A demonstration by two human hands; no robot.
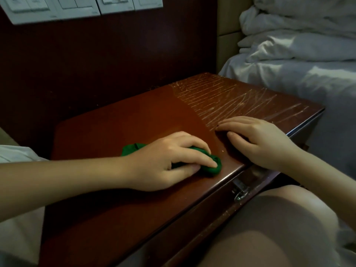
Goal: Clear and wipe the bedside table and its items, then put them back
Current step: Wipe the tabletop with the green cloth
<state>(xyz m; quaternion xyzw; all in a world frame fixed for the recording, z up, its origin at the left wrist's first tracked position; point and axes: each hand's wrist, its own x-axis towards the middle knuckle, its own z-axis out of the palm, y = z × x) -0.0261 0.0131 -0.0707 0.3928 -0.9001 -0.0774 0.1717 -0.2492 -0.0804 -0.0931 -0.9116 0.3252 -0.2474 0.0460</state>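
the green cloth [133,149] lies bunched under the curled fingers of the left hand [169,160], which grip it against the bedside table [134,116] near its front edge. just beside those fingertips the right hand [264,141] rests flat, fingers nearly straight, holding nothing. pale scratches [231,97] run beyond the right fingertips, white bedding [298,54] further off

I am looking into a bedroom, likely a hotel room. Across the centre of the frame stands a dark reddish-brown polished wooden bedside table [134,116], with a metal drawer pull [240,192] on its front at lower right. At upper right, rumpled white bedding [298,45] lies heaped against a beige padded headboard [229,26]. At upper left, a row of white plastic wall switches and sockets [77,6] sits on a dark wood wall panel [96,54].
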